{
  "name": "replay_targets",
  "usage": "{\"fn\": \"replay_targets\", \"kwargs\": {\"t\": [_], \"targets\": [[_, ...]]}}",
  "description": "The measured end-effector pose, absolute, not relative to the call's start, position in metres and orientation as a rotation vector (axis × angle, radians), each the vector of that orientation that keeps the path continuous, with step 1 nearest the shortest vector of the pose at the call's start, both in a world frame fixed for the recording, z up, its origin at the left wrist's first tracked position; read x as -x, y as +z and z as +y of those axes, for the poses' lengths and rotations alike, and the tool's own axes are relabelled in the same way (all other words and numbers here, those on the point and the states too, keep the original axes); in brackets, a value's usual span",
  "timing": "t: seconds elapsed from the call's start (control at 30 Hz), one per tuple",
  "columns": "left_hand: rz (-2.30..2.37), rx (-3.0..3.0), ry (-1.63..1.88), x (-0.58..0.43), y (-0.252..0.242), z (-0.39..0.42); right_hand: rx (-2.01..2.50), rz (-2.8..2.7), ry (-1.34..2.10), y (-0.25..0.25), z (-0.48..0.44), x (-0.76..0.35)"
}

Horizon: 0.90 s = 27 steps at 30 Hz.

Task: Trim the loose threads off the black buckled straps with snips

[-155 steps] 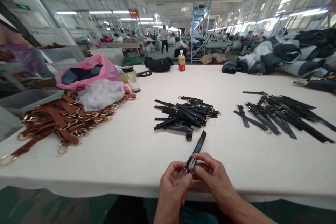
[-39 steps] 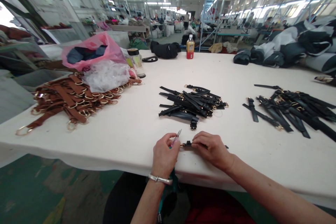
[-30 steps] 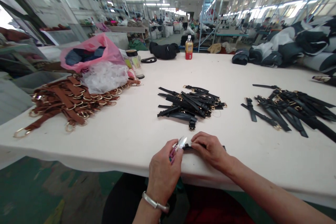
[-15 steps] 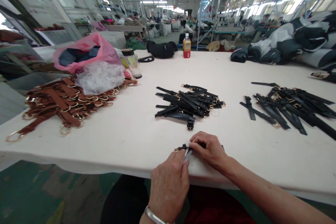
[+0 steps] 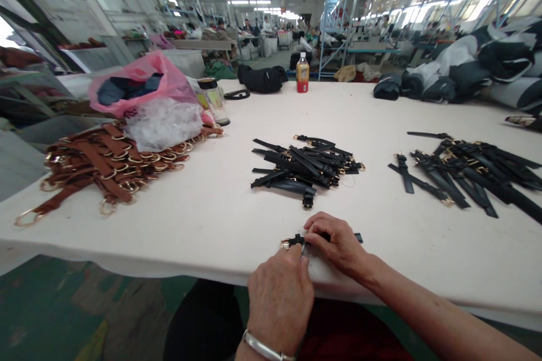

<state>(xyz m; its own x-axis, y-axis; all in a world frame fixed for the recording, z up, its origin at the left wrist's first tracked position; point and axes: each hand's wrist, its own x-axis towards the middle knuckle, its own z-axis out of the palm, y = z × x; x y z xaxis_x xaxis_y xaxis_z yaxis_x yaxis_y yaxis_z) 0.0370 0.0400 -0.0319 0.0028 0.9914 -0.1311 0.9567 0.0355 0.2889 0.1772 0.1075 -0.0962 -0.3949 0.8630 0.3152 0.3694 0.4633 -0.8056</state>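
Observation:
A short black strap (image 5: 297, 238) with a gold buckle lies at the table's front edge, its buckle end pointing left and its other end showing past my right hand. My right hand (image 5: 336, 240) pinches the strap's middle from above. My left hand (image 5: 282, 290), with a silver bangle at the wrist, is closed round a small metal tool (image 5: 304, 249), mostly hidden by the fingers, and its fingertips touch the strap near the buckle. Beyond the hands lies a pile of black straps (image 5: 307, 166). Another pile of black straps (image 5: 470, 172) is at the right.
Brown straps with gold rings (image 5: 105, 163) are heaped at the left beside a pink bag (image 5: 169, 82) and a jar (image 5: 215, 102). At the far edge are a black pouch (image 5: 262, 79) and a bottle (image 5: 302, 73). Dark rolls (image 5: 461, 79) lie back right.
My left hand has shifted slightly right, and less of the metal tool shows. More of the strap's buckle and right end is visible. My right hand stays at nearly the same spot.

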Motion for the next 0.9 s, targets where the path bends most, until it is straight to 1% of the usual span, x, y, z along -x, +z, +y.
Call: {"fn": "replay_targets", "kwargs": {"t": [0.23,0.47,0.6,0.73,0.8,0.87,0.9], "targets": [[2.036,-2.011,0.105,-0.042,-0.031,0.039,0.992,-1.986,0.852,-0.096,0.107,-0.178],[2.017,-2.058,0.129,-0.043,-0.041,0.038,0.991,-2.0,0.873,-0.092,0.106,-0.176],[1.964,-2.08,0.185,-0.035,-0.046,0.033,0.968,-1.989,0.886,-0.076,0.103,-0.19],[1.847,-2.065,0.312,-0.018,-0.05,0.022,1.118,-2.082,0.836,-0.045,0.088,-0.237],[1.815,-2.032,0.344,-0.008,-0.051,0.018,1.191,-2.257,0.973,-0.03,0.078,-0.262],[1.823,-1.98,0.373,0.002,-0.051,0.016,1.167,-2.43,1.18,-0.021,0.069,-0.276],[1.837,-1.954,0.391,0.005,-0.051,0.016,1.145,-2.468,1.22,-0.02,0.067,-0.277]]}}
